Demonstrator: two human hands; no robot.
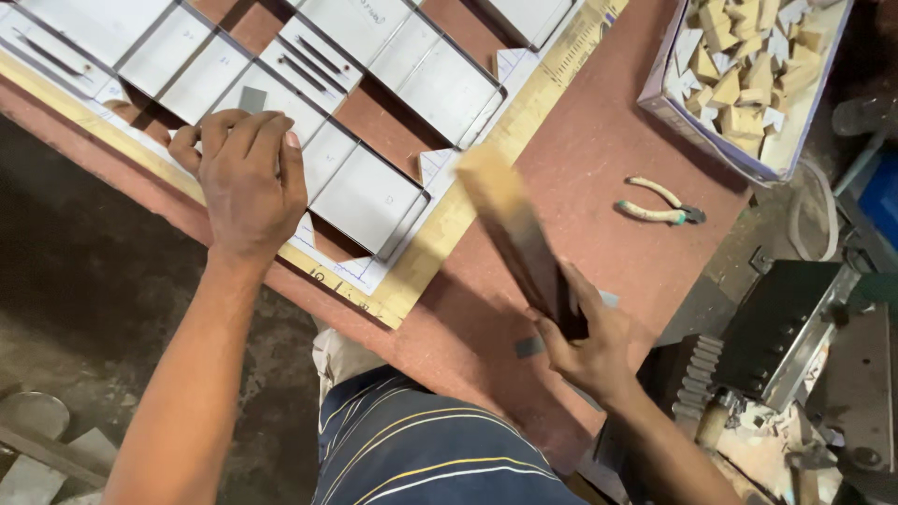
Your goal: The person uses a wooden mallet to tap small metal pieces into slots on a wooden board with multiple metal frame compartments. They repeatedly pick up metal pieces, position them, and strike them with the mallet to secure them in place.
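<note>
Overhead, wooden bar [516, 236] clenched in right hand [587, 348]; left hand [245, 173] flat, unclosed, on metal frame [374, 196].

Pliers [662, 202] right of frame [412, 112]; box [748, 159] behind.

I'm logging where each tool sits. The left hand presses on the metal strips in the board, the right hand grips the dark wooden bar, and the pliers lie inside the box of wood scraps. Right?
Not quite. The head view shows the pliers lying on the bare reddish table, beside the box of wood scraps, not inside it. The left hand does press on the metal strips, and the right hand grips the dark wooden bar.
</note>
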